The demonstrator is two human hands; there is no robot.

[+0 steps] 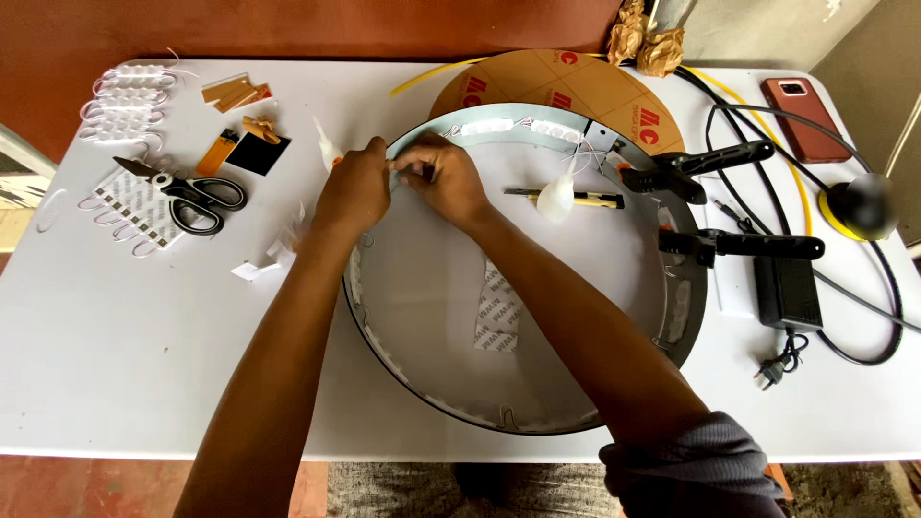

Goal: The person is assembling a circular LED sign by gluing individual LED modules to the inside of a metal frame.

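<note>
Both hands meet at the upper-left rim of the round shallow tray (384,331), which sits mid-table and nearly reaches the table's near edge. Left hand (353,189) is curled over the rim from outside, fingers pinching something small there; right hand (444,179) pinches the same spot from inside, what's held is too small to tell. White module strip (518,127) runs along the inner wall just right of the hands. Two black clamps (710,158) grip the right rim. Glue bottle (559,197) and utility knife (566,197) lie inside the tray, near. Scissors (187,192) are left, well apart. Bare white table (125,364) is front-left.
</note>
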